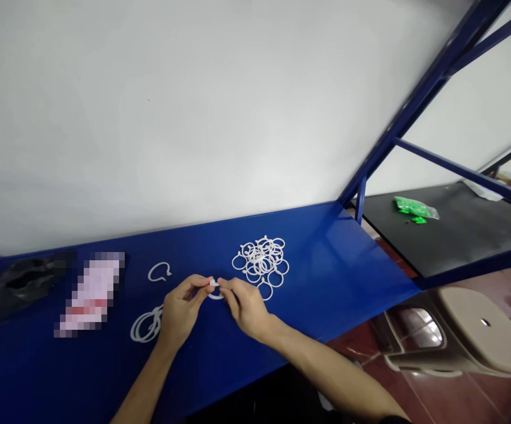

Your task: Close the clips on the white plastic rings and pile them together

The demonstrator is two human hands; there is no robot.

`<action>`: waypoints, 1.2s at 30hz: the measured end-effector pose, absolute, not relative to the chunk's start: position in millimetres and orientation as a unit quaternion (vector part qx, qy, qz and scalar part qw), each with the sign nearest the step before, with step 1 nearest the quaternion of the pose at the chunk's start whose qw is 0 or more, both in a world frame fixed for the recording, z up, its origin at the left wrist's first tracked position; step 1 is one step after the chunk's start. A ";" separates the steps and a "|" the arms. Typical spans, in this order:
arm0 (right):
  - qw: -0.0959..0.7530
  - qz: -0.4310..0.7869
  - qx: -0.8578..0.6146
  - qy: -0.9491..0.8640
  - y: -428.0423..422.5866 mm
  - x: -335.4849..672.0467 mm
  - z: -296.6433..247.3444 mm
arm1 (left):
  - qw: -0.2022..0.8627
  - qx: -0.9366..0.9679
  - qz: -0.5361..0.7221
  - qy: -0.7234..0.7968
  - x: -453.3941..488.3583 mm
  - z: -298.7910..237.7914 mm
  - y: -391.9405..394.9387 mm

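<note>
Between my two hands is a white plastic ring (215,296), its clasp end pinched at the top and its curve hanging below. My left hand (183,306) grips the clasp from the left with thumb and fingertips. From the other side, my right hand (247,305) pinches the same ring; its fingers cover part of it. To the right lies a pile of similar white rings (262,259) with small clasps. One open ring (159,271) rests apart, beyond my left hand. Several larger-looking open rings (144,327) overlap beside my left wrist, partly hidden by it.
The blue tabletop (326,253) meets a white wall. A pixelated pinkish packet (94,288) and a black plastic bag (17,288) lie at left. At right are a blue metal frame (414,112), a black table (436,235) with a green-filled bag (414,207), and a beige stool (480,330).
</note>
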State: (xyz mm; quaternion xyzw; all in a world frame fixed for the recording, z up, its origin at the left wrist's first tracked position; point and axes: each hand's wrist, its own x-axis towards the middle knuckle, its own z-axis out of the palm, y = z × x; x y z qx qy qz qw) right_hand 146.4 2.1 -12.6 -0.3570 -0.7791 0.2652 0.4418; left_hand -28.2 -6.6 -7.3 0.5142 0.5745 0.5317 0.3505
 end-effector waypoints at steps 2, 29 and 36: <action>0.426 0.251 -0.352 -0.795 0.9 148.5 -11.6 | 0.340 0.536 0.523 0.569 -26.1 -8.0 -7.6; 0.343 0.031 -0.449 -0.824 36.4 239.8 -14.2 | -0.086 0.619 0.157 0.764 -70.5 -17.1 -0.9; 0.371 0.027 -0.444 -0.815 35.2 242.9 -12.5 | -0.037 0.599 0.276 0.751 -59.6 -5.3 1.8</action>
